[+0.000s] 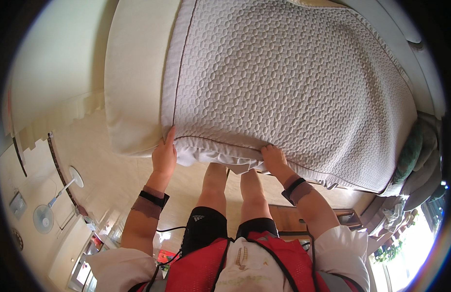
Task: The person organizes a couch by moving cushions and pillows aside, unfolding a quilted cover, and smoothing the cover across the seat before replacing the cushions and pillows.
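A pale grey quilted sofa cover [269, 80] with a honeycomb texture and a dark piping line lies over a cream upholstered seat [134, 80]. My left hand [164, 157] is at the cover's near left corner, its index finger stretched along the piped edge and the other fingers partly hidden. Farther right along the front edge, my right hand [274, 159] grips the border with curled fingers. Between the hands, the ruffled hem [214, 155] sags in loose folds in front of my knees. Both wrists wear dark straps.
Grey and green cushions [409, 157] are heaped at the right. A wooden coffee table [287, 219] stands behind my legs on the tiled floor [127, 175]. A standing fan [43, 219] is at the far left, and a bright window [404, 262] at lower right.
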A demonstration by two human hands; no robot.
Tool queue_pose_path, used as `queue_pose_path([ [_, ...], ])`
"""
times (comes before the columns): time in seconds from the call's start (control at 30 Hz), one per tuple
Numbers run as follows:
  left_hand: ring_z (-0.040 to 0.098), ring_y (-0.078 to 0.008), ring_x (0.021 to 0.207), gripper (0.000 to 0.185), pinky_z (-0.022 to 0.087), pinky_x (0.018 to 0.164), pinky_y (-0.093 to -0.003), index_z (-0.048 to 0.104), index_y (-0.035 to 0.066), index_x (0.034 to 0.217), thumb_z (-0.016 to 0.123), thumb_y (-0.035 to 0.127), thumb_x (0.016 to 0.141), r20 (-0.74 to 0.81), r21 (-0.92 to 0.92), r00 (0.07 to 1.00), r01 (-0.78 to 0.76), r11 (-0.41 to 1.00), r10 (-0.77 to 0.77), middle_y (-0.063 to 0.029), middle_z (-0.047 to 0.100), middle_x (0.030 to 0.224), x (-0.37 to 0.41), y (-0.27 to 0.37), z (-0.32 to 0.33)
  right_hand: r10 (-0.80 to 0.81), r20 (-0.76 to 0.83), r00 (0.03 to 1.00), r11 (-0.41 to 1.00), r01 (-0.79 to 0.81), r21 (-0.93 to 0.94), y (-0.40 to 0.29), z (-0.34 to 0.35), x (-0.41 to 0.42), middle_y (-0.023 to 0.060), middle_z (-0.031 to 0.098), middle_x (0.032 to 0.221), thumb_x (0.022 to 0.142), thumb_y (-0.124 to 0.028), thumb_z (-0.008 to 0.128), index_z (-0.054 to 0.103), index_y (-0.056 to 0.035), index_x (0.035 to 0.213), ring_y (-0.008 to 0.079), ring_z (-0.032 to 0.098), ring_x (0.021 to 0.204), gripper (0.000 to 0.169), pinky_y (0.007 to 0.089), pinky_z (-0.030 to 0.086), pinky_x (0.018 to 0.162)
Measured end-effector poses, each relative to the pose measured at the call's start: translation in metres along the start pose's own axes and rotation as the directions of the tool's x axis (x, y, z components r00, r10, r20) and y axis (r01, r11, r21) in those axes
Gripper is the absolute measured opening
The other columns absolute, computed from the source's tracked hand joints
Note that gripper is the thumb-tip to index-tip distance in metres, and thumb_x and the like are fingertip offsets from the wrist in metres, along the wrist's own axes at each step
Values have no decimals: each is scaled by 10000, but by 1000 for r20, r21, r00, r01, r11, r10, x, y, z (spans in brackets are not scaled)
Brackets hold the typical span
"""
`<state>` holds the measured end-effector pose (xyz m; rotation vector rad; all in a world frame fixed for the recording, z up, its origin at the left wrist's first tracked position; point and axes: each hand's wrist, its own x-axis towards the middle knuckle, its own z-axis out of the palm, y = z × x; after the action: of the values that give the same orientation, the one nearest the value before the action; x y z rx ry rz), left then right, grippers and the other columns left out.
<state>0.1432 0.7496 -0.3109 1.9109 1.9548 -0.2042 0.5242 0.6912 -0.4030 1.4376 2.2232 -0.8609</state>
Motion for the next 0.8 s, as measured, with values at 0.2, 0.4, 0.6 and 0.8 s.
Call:
queue_pose_path([
  [0.2, 560, -363, 986, 611, 448, 801, -486, 455, 169, 1329, 674, 185, 760, 261, 247, 955, 76, 966, -142, -168, 560, 1060, 15, 43, -45, -2, -164, 986, 1000, -2, -22, -6, 8, -9, 87, 529, 893, 772, -134, 551, 538, -67, 919, 261, 564, 840, 162, 371, 500, 663],
  [0.4, 288, -357, 1328, 644, 250, 1049, -505, 530, 121, 1267, 733, 205, 661, -125, 60, 941, -309, 949, 314, -181, 318, 1431, 55, 87, -35, 37, -192, 981, 998, -48, -51, -10, 10, -7, 86, 520, 894, 778, -148, 566, 526, -86, 905, 259, 557, 853, 147, 384, 493, 696],
  [0.6, 164, -277, 1413, 981, 124, 1138, -473, 325, 221, 1434, 805, 187, 580, 137, 114, 850, -524, 844, 509, -50, 199, 1530, 89, 62, 47, 9, -192, 981, 999, 0, 47, -4, 3, -6, 67, 526, 911, 769, -137, 576, 543, -93, 938, 241, 564, 890, 178, 378, 502, 728],
  [0.8, 23, -285, 1435, 1122, 31, 1141, -484, 191, 229, 1477, 838, 322, 565, 329, 118, 845, -479, 870, 421, -68, 56, 1558, 94, 67, 57, 49, -169, 984, 997, -37, 73, 0, 2, -9, 59, 526, 920, 761, -135, 583, 550, -102, 951, 230, 561, 898, 196, 369, 497, 735],
])
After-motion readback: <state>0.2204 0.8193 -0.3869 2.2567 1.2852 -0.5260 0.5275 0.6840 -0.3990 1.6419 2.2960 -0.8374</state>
